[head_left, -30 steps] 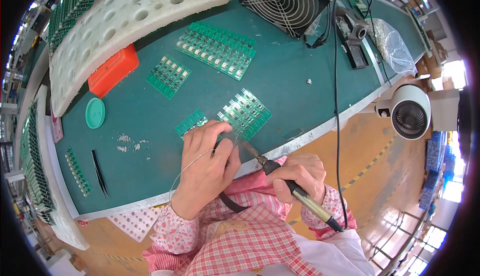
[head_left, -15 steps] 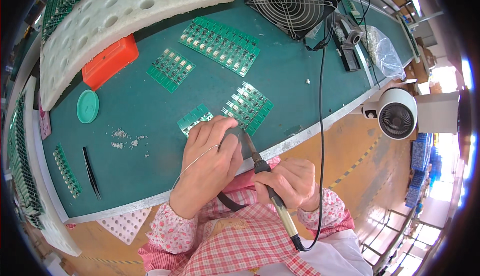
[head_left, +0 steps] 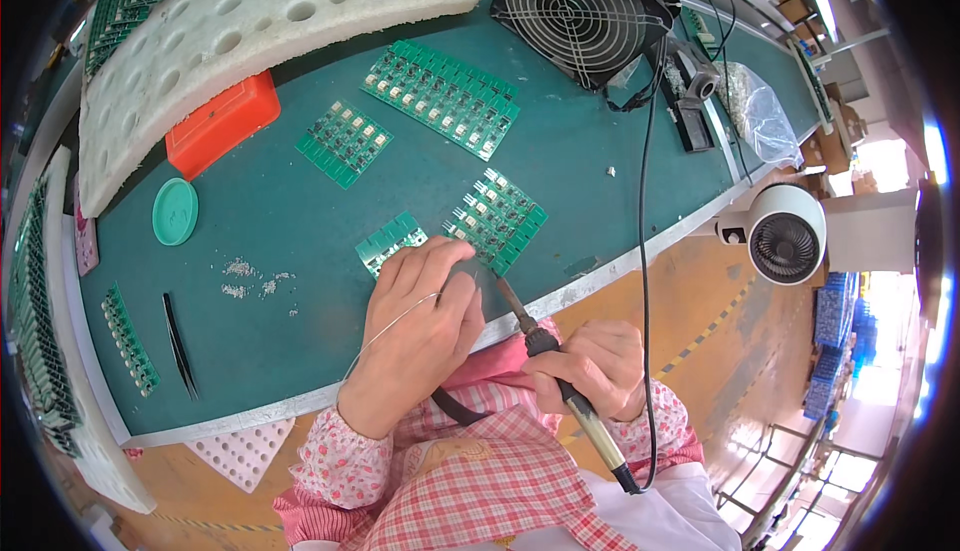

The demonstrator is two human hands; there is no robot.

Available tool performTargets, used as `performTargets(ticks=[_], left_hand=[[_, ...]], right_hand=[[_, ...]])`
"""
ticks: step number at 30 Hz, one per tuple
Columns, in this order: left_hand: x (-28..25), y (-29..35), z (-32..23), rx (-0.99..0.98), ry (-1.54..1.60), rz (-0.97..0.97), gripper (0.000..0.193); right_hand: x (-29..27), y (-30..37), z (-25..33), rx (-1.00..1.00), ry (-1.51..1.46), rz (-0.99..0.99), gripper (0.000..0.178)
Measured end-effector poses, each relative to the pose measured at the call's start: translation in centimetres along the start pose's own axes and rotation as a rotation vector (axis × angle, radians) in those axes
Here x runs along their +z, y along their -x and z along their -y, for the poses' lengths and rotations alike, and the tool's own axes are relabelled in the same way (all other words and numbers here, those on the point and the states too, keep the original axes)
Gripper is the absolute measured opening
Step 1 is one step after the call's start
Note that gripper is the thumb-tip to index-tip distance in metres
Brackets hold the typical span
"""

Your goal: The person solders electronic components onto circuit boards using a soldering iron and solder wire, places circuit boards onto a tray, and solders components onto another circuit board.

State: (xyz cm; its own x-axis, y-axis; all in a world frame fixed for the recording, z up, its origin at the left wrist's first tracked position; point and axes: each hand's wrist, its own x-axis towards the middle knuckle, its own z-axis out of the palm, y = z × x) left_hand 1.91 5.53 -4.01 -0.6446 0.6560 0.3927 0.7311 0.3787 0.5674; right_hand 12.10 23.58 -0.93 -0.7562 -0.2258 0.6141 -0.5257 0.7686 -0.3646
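Observation:
In my right hand [head_left: 592,369] is a soldering iron [head_left: 597,433], gripped round its handle with its tip pointing up and left, by the near edge of a green circuit board panel [head_left: 497,219]. The fingers of my left hand [head_left: 412,326] are bent and closed at that panel's lower left side. A thin silvery solder wire [head_left: 385,323] runs across the back of this hand and in between the fingers; the fingertips partly hide its end. Partly under the left fingers lies a smaller green board [head_left: 392,241]. White components stand in rows on the panel.
Two more board panels [head_left: 440,96] [head_left: 343,144] lie farther back. To the left are tweezers [head_left: 180,346], a board strip [head_left: 130,341], a green lid [head_left: 175,211], small loose parts [head_left: 238,268] and a red box [head_left: 222,126] under holed foam [head_left: 270,21]. A black fan [head_left: 580,16] stands behind; the iron's cable [head_left: 645,211] hangs right.
My right hand has drawn the soldering iron a little right and toward me, so its tip is farther from the panel's components. My left hand stays nearly in place.

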Motion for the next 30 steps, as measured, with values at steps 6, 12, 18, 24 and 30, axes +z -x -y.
performTargets(ticks=[6,12,18,24,30], left_hand=[[-0.37,-0.33,-0.27,0.017,-0.053,0.035,0.012],[-0.21,-0.2,-0.17,0.009,-0.023,0.014,0.015],[-0.16,-0.13,-0.08,0.004,0.015,-0.004,0.018],[-0.79,0.08,0.12,0.027,0.012,-0.007,0.014],[-0.92,-0.15,0.11,-0.004,0.007,-0.077,0.017]], right_hand=[[0.11,0.2,-0.41,-0.01,-0.015,0.013,0.017],[0.55,-0.16,-0.85,-0.058,-0.005,0.054,0.012],[0.39,-0.46,-0.4,-0.122,0.055,0.132,0.016],[-0.11,0.42,-0.17,-0.106,0.066,0.061,0.013],[0.23,0.39,-0.48,-0.091,0.039,0.045,0.013]])
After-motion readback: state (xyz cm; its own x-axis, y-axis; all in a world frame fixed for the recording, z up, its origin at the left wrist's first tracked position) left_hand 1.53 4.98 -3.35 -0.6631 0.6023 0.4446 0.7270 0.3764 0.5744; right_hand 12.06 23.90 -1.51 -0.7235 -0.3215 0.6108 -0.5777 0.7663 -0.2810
